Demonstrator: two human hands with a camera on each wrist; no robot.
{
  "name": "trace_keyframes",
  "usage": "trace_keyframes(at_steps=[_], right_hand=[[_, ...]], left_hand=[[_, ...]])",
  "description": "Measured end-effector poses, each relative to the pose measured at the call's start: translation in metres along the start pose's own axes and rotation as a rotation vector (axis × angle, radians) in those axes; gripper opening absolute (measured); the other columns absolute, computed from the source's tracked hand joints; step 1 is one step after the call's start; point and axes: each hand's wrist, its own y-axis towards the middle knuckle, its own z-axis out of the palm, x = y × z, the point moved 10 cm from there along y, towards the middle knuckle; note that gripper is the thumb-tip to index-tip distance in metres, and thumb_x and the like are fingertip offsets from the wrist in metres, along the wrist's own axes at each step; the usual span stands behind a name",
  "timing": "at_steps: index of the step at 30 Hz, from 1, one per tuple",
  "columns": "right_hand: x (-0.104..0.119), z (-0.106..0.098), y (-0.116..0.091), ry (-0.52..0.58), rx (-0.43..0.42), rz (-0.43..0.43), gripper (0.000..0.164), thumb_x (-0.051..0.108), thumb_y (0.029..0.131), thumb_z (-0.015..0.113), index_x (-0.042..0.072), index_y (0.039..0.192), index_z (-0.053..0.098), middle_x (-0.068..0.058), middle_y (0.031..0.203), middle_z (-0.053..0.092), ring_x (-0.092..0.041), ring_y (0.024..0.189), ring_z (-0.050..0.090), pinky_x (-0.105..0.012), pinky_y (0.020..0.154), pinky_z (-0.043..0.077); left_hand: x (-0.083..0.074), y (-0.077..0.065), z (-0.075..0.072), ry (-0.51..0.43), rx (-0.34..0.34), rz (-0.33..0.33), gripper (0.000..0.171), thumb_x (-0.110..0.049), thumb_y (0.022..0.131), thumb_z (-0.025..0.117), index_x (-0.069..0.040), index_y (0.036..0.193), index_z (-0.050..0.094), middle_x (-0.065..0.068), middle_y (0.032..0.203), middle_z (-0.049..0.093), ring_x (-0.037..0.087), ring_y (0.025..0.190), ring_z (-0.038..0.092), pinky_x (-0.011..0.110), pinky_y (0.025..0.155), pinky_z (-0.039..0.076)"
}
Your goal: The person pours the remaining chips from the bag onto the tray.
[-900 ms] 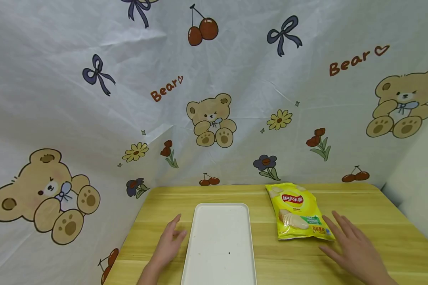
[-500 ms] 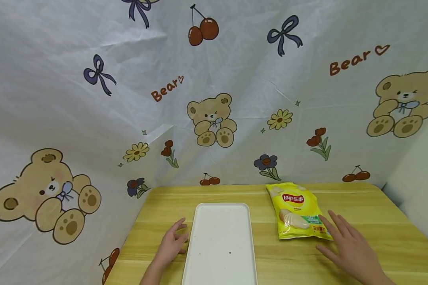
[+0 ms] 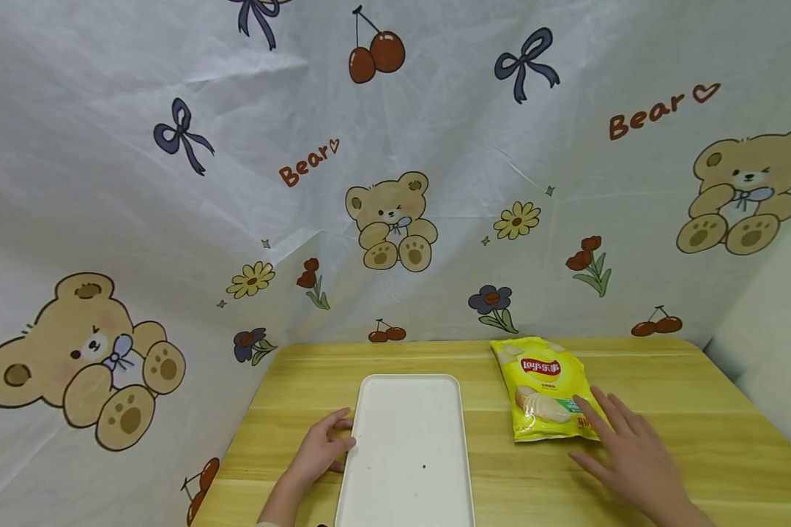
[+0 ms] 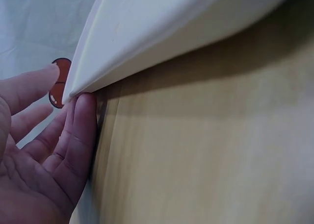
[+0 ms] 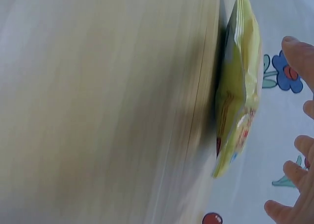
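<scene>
A white rectangular tray [image 3: 405, 432] lies lengthwise on the wooden table. My left hand [image 3: 315, 451] is at its left edge, with the thumb over the rim. In the left wrist view the fingertips [image 4: 85, 104] meet the underside of the tray's rim [image 4: 132, 64], and the thumb stands apart from the fingers. To the right lies a yellow bag of Lay's potato chips [image 3: 543, 388]. My right hand [image 3: 633, 457], fingers spread, hovers over the bag's lower right corner and covers part of it. The right wrist view has a gap between the bag [image 5: 240, 87] and the fingers.
The light wooden table [image 3: 501, 483] meets a white cloth [image 3: 435, 307] printed with bears, bows and flowers at the back and left. A small dark speck [image 3: 424, 466] marks the tray's surface. At the far right hangs a plain pale cloth [image 3: 771, 373].
My left hand has moved right and slightly down to the tray's rim. My right hand has moved left over the chip bag's corner. The tray and bag have stayed in place.
</scene>
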Motion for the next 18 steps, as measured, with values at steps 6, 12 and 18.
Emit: trace_keyframes(at_steps=[6,12,18], right_hand=[[0.016,0.004,0.01,-0.01,0.009,0.002,0.091,0.058,0.069,0.076,0.022,0.146,0.041,-0.014,0.15,0.037,-0.04,0.13,0.039,-0.063,0.099,0.035],[0.03,0.02,0.02,-0.006,0.084,0.029,0.088,0.063,0.073,0.07,0.023,0.146,0.041,-0.013,0.152,0.034,-0.04,0.133,0.037,-0.069,0.1,0.033],[0.04,0.04,0.028,0.034,0.161,0.062,0.089,0.064,0.074,0.069,0.027,0.148,0.037,-0.015,0.155,0.029,-0.042,0.137,0.03,-0.072,0.102,0.028]], left_hand=[[0.002,0.0,0.003,-0.006,0.026,0.002,0.063,-0.007,0.087,0.067,-0.004,0.144,0.042,0.018,0.136,0.046,0.018,0.08,0.057,0.036,0.058,0.057],[0.001,-0.001,0.004,-0.011,0.037,0.012,0.061,-0.001,0.087,0.063,-0.002,0.144,0.041,0.02,0.137,0.045,0.017,0.076,0.059,0.035,0.058,0.057],[0.001,0.001,0.005,-0.002,0.047,0.02,0.06,0.0,0.087,0.061,-0.003,0.144,0.042,0.02,0.134,0.046,0.017,0.072,0.06,0.035,0.056,0.057]])
